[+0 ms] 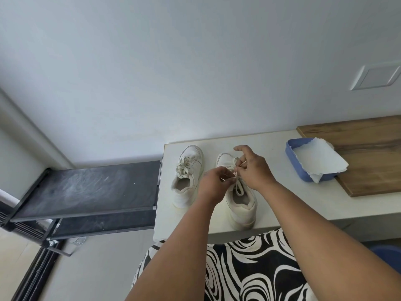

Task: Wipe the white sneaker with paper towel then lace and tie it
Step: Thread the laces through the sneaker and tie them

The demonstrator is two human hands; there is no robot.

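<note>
On the white tabletop (282,203) in front of you stand two white sneakers side by side, toes pointing toward the wall. Your hands are both over the right-hand sneaker (240,205), whose heel sits close to the table's near edge. Your left hand (213,183) has its fingers curled in, pinching the cream shoelace (238,187) above the tongue. Your right hand (252,168) pinches the same lace just beside it, thumb and lower fingers closed on the strand while the index finger arches up and away toward the toe. One loop of lace hangs down over the shoe's opening, below your fingers. The left-hand sneaker (187,177) stands apart from your hands, its lace already bunched in a bow over the tongue. To your right, a blue plastic tray (289,156) holds a sheet of white paper towel (316,161), which spills over its rim; the tray rests partly on a wooden board (368,153). A dark metal shelf rack (91,187) stands beside the table's left end.
</note>
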